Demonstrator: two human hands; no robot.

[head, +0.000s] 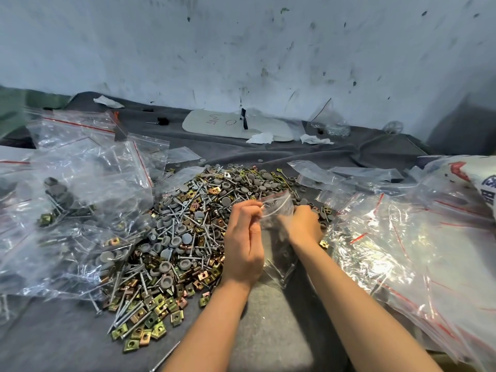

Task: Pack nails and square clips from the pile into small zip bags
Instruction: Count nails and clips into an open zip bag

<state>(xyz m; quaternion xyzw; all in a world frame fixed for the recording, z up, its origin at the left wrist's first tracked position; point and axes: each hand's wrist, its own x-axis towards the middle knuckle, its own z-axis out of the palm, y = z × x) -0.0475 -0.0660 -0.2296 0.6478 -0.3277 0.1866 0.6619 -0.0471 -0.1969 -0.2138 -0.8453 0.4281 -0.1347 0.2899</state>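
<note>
Nails (pixel 126 315) and square clips (pixel 158 330) lie mixed with round grey caps (pixel 175 241) in one broad pile (pixel 182 232) on a grey cloth (pixel 268 318), just in front of the person and to the left of both forearms. Over the pile's right edge the person holds a small clear bag (pixel 279 210) with its red-striped mouth open and uppermost. A few nails show through its lower part, which hangs down to the cloth. The left grip (pixel 244 237) is clenched on the near rim of the bag, pinching it between thumb and fingers. The right grip (pixel 303 226) sits against the bag's far side. Its fingers are hidden behind the plastic, so whether it grasps anything cannot be told. Filled bags (pixel 67 197) are heaped to the left of the pile, and a stack of empty bags (pixel 402 251) spreads out on the right.
</note>
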